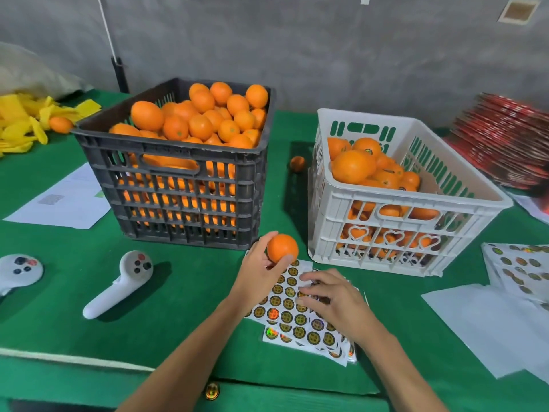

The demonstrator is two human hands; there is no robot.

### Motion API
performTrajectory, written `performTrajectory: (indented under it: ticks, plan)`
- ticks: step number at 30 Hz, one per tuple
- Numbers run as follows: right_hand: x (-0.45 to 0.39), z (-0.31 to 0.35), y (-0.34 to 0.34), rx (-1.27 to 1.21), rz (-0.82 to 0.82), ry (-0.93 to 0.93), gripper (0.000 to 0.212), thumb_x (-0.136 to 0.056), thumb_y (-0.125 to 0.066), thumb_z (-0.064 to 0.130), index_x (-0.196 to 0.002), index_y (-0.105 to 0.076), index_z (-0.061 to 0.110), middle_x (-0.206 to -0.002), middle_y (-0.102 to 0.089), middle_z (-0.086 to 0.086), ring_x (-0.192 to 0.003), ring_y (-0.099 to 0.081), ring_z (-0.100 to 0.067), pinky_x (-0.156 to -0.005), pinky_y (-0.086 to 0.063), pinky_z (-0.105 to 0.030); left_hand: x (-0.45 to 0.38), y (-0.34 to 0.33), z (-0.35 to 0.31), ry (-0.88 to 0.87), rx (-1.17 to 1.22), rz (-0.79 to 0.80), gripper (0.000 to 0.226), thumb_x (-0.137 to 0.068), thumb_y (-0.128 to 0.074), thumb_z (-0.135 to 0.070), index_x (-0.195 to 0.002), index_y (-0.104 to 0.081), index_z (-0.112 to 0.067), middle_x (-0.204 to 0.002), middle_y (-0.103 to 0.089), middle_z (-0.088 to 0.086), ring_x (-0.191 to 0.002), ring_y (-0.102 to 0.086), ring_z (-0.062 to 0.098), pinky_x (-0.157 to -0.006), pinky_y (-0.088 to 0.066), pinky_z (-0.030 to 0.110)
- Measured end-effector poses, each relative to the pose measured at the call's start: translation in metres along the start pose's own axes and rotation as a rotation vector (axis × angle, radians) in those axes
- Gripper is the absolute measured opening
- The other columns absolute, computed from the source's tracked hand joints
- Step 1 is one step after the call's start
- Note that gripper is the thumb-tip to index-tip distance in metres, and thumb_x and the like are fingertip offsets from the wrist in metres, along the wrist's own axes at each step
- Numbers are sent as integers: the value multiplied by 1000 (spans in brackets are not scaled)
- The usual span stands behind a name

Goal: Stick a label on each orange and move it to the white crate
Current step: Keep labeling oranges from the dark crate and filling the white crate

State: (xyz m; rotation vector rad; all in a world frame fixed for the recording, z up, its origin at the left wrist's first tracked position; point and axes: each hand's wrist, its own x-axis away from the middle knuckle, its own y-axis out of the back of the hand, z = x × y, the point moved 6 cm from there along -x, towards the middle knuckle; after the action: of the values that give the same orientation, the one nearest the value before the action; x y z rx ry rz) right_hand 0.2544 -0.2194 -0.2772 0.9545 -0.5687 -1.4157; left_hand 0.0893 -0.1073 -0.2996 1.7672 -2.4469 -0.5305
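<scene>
My left hand (258, 274) grips one orange (282, 247) just above the near end of the sticker sheets (300, 322), which lie on the green table and carry several round gold-and-black labels. My right hand (329, 295) rests on the sheets with its fingertips down on the labels; whether it pinches one is hidden. The black crate (190, 185) at centre left is heaped with oranges. The white crate (395, 233) at right holds several oranges, some with labels showing.
Two white game controllers (118, 285) (17, 270) lie at left. A loose orange (297, 163) sits between the crates, another (61, 124) by yellow foam nets (17, 120). More sticker sheets (523, 269) and white papers (487, 325) lie at right, red packs (505, 138) behind. One stray label (212, 391) sticks to the table's front edge.
</scene>
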Motion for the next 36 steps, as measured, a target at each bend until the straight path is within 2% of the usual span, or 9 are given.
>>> performTrajectory:
  ticks: [4,9,16,21,27,29,31,33,36]
  plan:
    - [-2,6,2,79,24,74,35,-95,-65,53,-117,-77,29,-126,-58,28,-110,-49,1,-93,-49,-29,2,0,0,-3,-3,0,65,-85,-72,-64,-142,-41,-54,-121,-65,-7,-90,-72,-1,-76,-50,11]
    - [0,1,3,-38,67,38,54,-84,-70,67,-121,-75,29,-126,-56,29,-114,-50,-5,-101,-43,-20,0,1,2,-19,-40,-7,65,-84,-69,-67,-142,-40,-56,-122,-65,-6,-91,-71,2,-86,-56,26]
    - [-3,8,1,-8,58,98,42,-90,-65,62,-111,-78,28,-117,-57,27,-110,-51,-6,-98,-43,-25,6,-2,-5,-63,-76,1,55,-87,-70,-63,-130,-37,-71,-125,-54,-21,-96,-65,-6,-85,-53,23]
    - [-4,4,1,-237,8,-33,21,-89,-73,47,-97,-80,29,-110,-65,16,-112,-56,-13,-101,-44,-33,10,-1,-9,-69,-99,6,55,-87,-69,-64,-126,-32,-77,-125,-48,-31,-99,-63,-9,-87,-52,22]
    - [-8,5,6,-408,55,-165,12,-93,-74,33,-91,-80,23,-104,-68,14,-111,-59,-8,-101,-42,-22,10,0,-10,-55,-98,8,57,-86,-70,-65,-129,-33,-74,-126,-48,-31,-100,-63,-7,-84,-47,16]
    - [-10,5,6,-473,48,-250,14,-96,-72,28,-89,-80,18,-103,-71,11,-107,-63,-8,-98,-47,-24,10,0,-8,-53,-86,9,59,-83,-68,-69,-133,-35,-71,-128,-49,-30,-102,-64,-5,-86,-50,18]
    - [-14,4,12,-524,-82,-378,20,-98,-68,27,-86,-79,18,-98,-76,11,-97,-69,-5,-92,-53,-26,9,-1,-7,-44,-65,14,65,-84,-69,-69,-140,-38,-62,-132,-52,-24,-106,-65,0,-93,-55,28]
    - [-20,6,25,-444,-315,-427,21,-100,-64,26,-86,-78,20,-89,-76,10,-86,-69,-3,-86,-53,-27,9,0,-6,-39,-56,3,67,-87,-71,-62,-145,-40,-53,-136,-54,-16,-111,-65,7,-99,-56,37]
    - [-34,32,42,-267,-555,-346,15,-101,-63,22,-99,-77,17,-98,-71,9,-89,-66,-6,-86,-55,-29,13,6,-14,-48,38,-38,63,-85,-75,-58,-140,-45,-57,-136,-59,-14,-114,-65,4,-95,-56,23]
